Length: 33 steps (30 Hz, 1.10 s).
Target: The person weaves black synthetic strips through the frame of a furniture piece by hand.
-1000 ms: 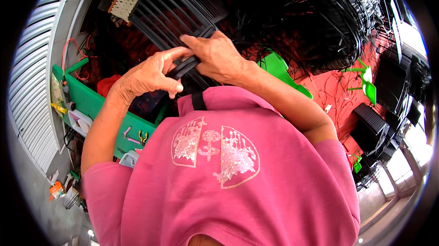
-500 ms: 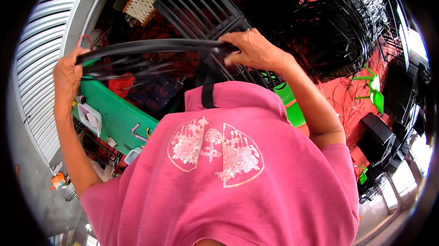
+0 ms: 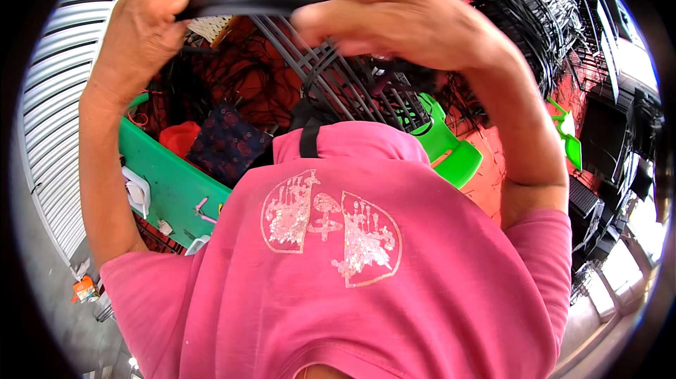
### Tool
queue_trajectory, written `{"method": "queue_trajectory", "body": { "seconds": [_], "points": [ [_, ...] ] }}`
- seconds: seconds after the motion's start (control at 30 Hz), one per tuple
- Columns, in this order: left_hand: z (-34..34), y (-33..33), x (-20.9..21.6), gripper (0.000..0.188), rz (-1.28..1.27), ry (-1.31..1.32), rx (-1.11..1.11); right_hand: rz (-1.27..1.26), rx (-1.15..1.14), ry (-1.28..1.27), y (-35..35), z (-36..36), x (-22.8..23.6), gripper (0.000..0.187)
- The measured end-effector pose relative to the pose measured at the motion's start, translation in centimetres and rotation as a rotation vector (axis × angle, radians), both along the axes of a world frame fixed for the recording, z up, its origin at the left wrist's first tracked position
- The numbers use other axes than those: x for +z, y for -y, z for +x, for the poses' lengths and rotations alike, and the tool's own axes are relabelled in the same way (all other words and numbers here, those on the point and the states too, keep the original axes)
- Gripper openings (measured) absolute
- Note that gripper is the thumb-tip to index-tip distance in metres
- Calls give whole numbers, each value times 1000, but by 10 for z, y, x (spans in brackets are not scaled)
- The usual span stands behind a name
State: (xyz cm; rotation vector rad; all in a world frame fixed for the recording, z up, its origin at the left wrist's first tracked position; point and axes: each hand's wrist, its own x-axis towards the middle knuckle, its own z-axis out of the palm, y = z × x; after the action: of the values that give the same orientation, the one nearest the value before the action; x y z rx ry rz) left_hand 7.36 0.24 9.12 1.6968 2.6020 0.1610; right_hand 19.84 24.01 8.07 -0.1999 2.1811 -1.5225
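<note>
Raised high in front of me, my left hand (image 3: 149, 30) is closed around one end of a black flat strip bundle (image 3: 246, 1). My right hand (image 3: 401, 16) grips its other end, with the fingers blurred by motion. The strips run almost level between both hands and bow slightly. Below and behind them stands a dark frame of parallel bars (image 3: 299, 55), partly covered by my right hand. How many strips are in the bundle, I cannot tell.
A green table (image 3: 176, 182) at my left carries a white tray (image 3: 137, 192) and a pink-handled tool (image 3: 203, 209). Dark patterned cloth (image 3: 224, 141) lies beyond it. A bright green chair (image 3: 451, 150) stands right of me. Black strips (image 3: 542, 27) hang in a mass at the far right.
Both hands have risen and come closer to me, with the right hand looking much larger. The stretch of strips between them is shorter, and the loose strands below have gone from view.
</note>
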Motion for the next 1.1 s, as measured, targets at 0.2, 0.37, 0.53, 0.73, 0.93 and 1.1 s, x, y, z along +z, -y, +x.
{"method": "queue_trajectory", "body": {
  "seconds": [0.2,0.37,0.53,0.73,0.93,1.1],
  "points": [
    [-47,105,-20,21,-232,206,458,807,-202,-119,-122,65,-24,30],
    [-17,70,-53,7,-106,66,128,1007,-95,210,-175,161,-90,34],
    [67,-4,-90,5,-173,163,-247,197,-150,-37,-91,116,-25,71],
    [118,-66,-104,5,-27,139,-353,185,-348,103,40,106,-77,80],
    [90,-69,-140,10,53,250,-247,-45,-432,360,8,129,-89,32],
    [61,-48,-148,9,18,315,-207,710,-87,182,-33,178,-112,35]
  ]
}}
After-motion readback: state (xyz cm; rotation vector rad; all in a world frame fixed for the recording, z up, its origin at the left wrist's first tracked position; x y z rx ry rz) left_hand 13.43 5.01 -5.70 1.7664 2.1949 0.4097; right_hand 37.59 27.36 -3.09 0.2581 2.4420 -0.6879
